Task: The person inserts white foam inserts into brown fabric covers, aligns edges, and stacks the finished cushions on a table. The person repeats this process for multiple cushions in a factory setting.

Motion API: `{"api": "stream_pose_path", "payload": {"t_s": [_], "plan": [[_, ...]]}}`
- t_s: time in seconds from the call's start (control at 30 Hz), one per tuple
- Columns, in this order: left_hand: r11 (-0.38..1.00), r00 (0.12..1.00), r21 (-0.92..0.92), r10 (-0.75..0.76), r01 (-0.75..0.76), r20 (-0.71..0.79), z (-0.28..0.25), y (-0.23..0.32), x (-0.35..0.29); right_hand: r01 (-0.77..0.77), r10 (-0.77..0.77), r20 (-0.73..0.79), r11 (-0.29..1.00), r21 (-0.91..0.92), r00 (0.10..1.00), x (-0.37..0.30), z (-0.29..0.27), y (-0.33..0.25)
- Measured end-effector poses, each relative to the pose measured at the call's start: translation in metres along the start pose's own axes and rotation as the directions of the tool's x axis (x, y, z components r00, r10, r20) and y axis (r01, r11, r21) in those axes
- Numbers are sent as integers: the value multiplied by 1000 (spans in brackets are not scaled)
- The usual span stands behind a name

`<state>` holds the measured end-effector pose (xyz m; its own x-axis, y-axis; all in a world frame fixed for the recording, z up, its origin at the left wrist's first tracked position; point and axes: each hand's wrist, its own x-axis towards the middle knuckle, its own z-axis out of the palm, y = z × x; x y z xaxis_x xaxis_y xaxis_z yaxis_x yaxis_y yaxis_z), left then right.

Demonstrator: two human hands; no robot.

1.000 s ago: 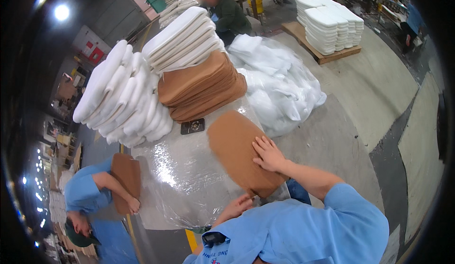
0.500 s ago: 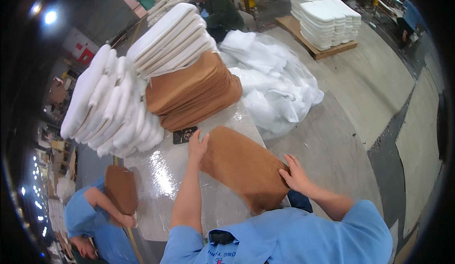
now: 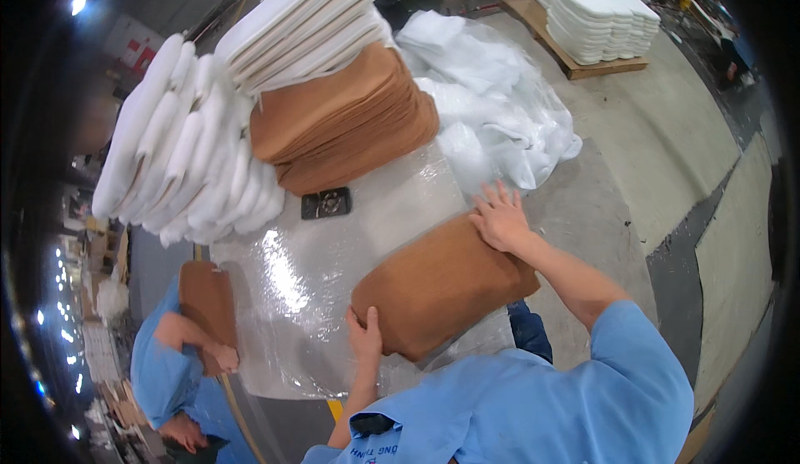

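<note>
A brown fabric-covered cushion (image 3: 442,285) lies slanted before me on the plastic-covered table, its left end nearer to me than its right. At that left end, my left hand (image 3: 365,335) holds the near corner, thumb on top and fingers along the edge. My right hand (image 3: 502,221) rests on the far edge toward the right end, its fingers spread and reaching past the cloth. The underside of the cushion is hidden.
Beyond the cushion stands a pile of brown covers (image 3: 350,122) with white pads (image 3: 300,27) on top. White padded pieces (image 3: 183,147) are heaped at left. A dark phone-like object (image 3: 326,203) lies on the table (image 3: 325,264). A co-worker (image 3: 171,360) handles a brown piece at left.
The cushion has turned so its right end now points away from me. My left hand has come nearer, to the near corner; my right hand has moved out to the far edge.
</note>
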<state>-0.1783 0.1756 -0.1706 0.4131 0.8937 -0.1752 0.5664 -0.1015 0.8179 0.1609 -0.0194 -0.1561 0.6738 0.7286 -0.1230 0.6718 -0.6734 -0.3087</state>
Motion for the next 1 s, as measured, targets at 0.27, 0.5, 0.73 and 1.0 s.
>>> {"api": "stream_pose_path", "payload": {"t_s": [0.27,0.5,0.73,1.0], "plan": [[993,988,-95,-83,71,-132,22,-10,-36,693,-686,140,721,-2,714,-71,55,-140],[992,974,113,73,-49,-216,21,1,-44,822,-834,-11,542,171,552,-137,71,-117],[516,751,550,516,-656,412,47,50,-22,509,-491,-161,855,103,856,-58,-16,-60],[436,694,546,532,-716,485,56,50,-44,377,-384,-26,915,-140,923,-96,15,-36]]}}
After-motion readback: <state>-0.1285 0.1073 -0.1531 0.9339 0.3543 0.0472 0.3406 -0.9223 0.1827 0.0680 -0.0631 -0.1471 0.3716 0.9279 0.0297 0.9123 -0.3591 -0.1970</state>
